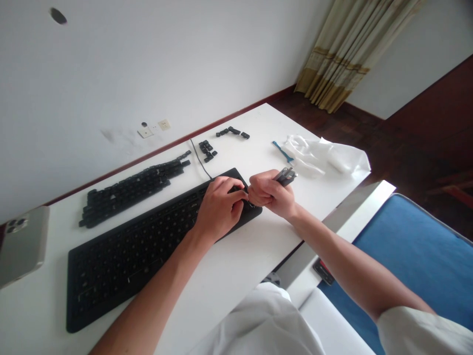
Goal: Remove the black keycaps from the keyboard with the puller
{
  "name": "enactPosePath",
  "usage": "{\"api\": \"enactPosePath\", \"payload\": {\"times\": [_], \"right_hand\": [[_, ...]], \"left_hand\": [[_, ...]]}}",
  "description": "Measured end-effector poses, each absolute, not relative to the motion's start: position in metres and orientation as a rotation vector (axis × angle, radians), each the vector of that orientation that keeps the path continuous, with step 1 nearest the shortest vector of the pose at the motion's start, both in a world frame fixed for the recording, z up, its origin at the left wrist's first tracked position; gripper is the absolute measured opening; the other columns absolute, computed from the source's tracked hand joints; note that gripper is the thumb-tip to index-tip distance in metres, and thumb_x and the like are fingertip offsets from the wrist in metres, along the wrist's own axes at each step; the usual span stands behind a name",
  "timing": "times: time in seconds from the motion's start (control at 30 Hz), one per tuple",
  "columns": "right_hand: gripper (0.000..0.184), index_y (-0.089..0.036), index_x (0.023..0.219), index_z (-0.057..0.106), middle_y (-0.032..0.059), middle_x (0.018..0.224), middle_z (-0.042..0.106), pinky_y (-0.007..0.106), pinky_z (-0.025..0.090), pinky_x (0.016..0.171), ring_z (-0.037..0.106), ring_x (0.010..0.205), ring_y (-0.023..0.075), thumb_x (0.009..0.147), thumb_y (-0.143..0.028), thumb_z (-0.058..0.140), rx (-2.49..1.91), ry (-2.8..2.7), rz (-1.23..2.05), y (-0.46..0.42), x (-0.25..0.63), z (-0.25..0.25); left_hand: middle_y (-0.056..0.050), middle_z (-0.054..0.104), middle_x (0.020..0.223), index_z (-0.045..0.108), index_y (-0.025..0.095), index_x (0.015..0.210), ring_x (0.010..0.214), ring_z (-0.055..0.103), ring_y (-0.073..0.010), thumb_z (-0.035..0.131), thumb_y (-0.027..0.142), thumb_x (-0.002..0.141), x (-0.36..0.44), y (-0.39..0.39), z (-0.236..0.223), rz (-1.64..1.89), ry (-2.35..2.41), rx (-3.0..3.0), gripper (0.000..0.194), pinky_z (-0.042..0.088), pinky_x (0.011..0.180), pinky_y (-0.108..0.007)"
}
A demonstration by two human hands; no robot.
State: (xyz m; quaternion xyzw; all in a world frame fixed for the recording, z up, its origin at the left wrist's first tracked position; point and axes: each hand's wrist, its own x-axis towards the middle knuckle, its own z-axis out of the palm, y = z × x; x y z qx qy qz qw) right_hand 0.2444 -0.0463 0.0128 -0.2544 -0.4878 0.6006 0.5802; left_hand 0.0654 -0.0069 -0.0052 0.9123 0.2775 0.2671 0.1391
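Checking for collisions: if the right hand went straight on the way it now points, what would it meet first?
Most likely the left hand on the black keyboard: the right hand, holding the slim grey tool, points at its fingertips, almost touching, though depth is unclear.

L hand (219, 208) on kbd (121, 261); R hand (268, 195) grips keycap puller (285, 176).

white walls (155, 64), dark wooden floor (424, 123), a beige curtain (332, 54), and a blue chair (402, 256).

A black keyboard (125, 266), blue chair (402, 261), and gold-banded beige curtain (332, 59).
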Motion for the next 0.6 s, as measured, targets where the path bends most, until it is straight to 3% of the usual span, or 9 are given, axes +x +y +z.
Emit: {"api": "enactPosePath", "payload": {"times": [0.43,0.6], "right_hand": [[0.055,-0.022,0.056,0.040,-0.0037,0.054,0.036,0.029,0.025,0.049,0.031,0.051,0.0105,0.101,-0.043,0.063,-0.766,-1.393,1.224,-0.047,0.239,0.008],[0.047,-0.020,0.061,0.054,-0.0026,0.055,0.041,0.028,0.029,0.049,0.035,0.055,0.0118,0.098,-0.045,0.065,-0.813,-1.634,1.216,-0.047,0.238,0.026]], "left_hand": [[-0.006,0.073,0.110,0.075,0.023,0.106,0.114,0.058,-0.0281,0.053,0.006,0.097,0.066,-0.008,-0.009,0.694,0.812,2.734,0.029,0.052,0.101,-0.044],[-0.006,0.073,0.113,0.071,0.022,0.109,0.112,0.060,-0.0277,0.051,0.005,0.097,0.067,-0.008,-0.007,0.666,0.837,2.689,0.029,0.051,0.099,-0.044]]}}
